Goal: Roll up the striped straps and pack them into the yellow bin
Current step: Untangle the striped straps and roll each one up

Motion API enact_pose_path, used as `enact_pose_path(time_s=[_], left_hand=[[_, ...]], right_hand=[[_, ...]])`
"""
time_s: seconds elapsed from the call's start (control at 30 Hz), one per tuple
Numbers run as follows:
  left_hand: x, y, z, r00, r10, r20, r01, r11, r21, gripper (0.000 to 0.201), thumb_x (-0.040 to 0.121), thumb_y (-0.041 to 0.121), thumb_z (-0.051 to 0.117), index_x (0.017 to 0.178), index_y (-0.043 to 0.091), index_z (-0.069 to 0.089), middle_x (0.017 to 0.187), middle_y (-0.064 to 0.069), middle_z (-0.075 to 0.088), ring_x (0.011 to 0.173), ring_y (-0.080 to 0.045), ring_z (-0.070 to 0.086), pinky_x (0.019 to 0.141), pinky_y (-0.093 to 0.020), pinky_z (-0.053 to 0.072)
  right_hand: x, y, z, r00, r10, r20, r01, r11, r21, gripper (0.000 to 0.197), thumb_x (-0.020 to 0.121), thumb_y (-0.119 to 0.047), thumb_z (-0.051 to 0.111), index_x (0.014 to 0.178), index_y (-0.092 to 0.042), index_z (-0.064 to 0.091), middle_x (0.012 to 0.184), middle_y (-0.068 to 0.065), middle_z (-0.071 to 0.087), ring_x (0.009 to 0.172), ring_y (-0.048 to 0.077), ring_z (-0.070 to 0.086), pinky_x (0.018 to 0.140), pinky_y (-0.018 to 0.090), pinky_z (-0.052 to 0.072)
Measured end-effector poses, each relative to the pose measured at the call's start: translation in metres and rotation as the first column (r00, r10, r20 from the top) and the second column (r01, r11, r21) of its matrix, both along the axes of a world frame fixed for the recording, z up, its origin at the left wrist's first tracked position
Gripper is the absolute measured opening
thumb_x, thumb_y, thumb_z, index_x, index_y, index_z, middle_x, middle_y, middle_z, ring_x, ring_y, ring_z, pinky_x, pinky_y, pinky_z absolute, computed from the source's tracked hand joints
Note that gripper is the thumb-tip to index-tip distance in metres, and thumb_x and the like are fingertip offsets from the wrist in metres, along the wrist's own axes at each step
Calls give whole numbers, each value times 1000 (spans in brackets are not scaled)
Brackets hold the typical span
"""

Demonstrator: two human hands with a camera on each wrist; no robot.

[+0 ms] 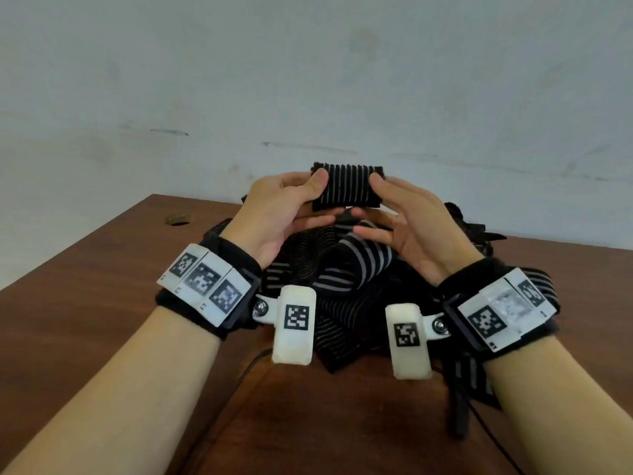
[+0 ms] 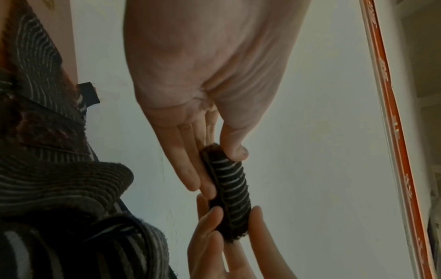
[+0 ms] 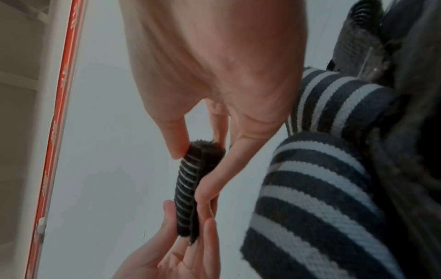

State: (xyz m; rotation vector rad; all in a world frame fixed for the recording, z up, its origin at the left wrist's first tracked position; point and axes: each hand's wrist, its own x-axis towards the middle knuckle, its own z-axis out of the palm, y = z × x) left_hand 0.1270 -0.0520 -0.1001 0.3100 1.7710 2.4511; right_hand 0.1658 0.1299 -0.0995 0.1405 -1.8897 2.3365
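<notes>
The rolled striped strap is held up in the air, above the heap of loose striped straps that lies on the wooden table toward its far edge. Its long axis runs left-right btwn the two hands, stripes crossing it; in the wrist views the roll looks flattened, w/ a fuzzy black end showing, prob. the hook-and-loop tab.

Left hand pinches the roll's left end: thumb on the near face, fingers straight behind it. Right hand pinches the right end the same way, thumb in front, fingers along the back. Both grips are narrow and on the strap; neither hand is nearer, each has one end. Palms face each other, wrists raised off the table, forearms coming in from the near edge, wrist cams hanging below.

The yellow bin isn't in any view, so which way it lies from the roll can't be told. Judgement: the roll looks about finished, and the next move is prob. to pass it to one hand and carry it to the bin. Since the grip is at the ends only, the middle could spring loose if one hand lets go before the tab is pressed down. Plenty of straps in the heap not yet rolled, so the task looks early to mid.
</notes>
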Motion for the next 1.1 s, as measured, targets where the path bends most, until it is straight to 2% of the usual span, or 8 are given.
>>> enact_pose_path(time_s=[0.2,0.47,0.63,0.73,0.87,0.93,1.0,1.1], left_hand=[[8,6,5,995,21,-95,-36,987,-158,30,94,38,74,107,12,77,103,-5,80,94,-18,76,79,-31,61],[30,81,82,961,34,-276,-44,999,-29,34,91,20,79,118,7,64,107,-16,77,91,-30,79,78,-35,64],[23,182,73,992,-129,-2,129,991,44,31,91,14,78,119,3,68,117,-17,75,84,-20,77,73,-28,64],[25,240,53,940,-274,205,263,962,78,31,91,10,77,120,2,68,113,-18,75,85,-26,75,61,-28,63],[19,320,33,948,-229,219,243,969,-38,24,94,6,72,115,-4,66,110,-20,73,80,-29,73,65,-36,65],[12,354,29,953,-218,211,245,963,-112,31,96,19,69,120,-2,66,113,-18,73,92,-31,74,82,-46,64],[5,375,26,930,-268,250,315,933,-173,52,101,49,56,124,3,63,120,-16,70,107,-32,70,99,-51,56],[-3,391,13,793,-426,436,529,837,-145,101,91,87,27,125,-2,58,117,-18,65,105,-31,63,105,-44,45]], right_hand=[[3,7,7,990,-124,-63,128,990,57,32,100,-19,66,126,-1,68,108,13,78,85,21,76,72,27,62],[40,73,70,933,-303,-194,292,953,-81,37,98,-23,71,127,-2,64,109,15,75,79,18,75,71,31,62],[51,163,66,918,-395,-36,396,917,42,38,97,-32,72,122,-4,65,115,12,72,90,21,73,75,36,64],[60,218,51,901,-432,47,431,902,20,22,98,-23,70,109,-5,68,102,11,69,82,22,68,79,36,64],[59,283,40,846,-515,142,513,857,53,10,97,-11,68,102,-3,67,93,14,66,75,24,65,73,38,64],[49,308,33,805,-568,169,559,823,102,8,98,-9,66,101,-2,65,93,13,65,76,24,65,73,37,63],[36,333,21,765,-622,168,590,781,202,8,99,-9,64,107,-6,62,95,10,64,78,21,65,72,33,62],[16,369,-6,713,-670,207,561,722,405,13,98,-8,66,109,-10,60,105,13,64,82,23,65,69,31,59]])
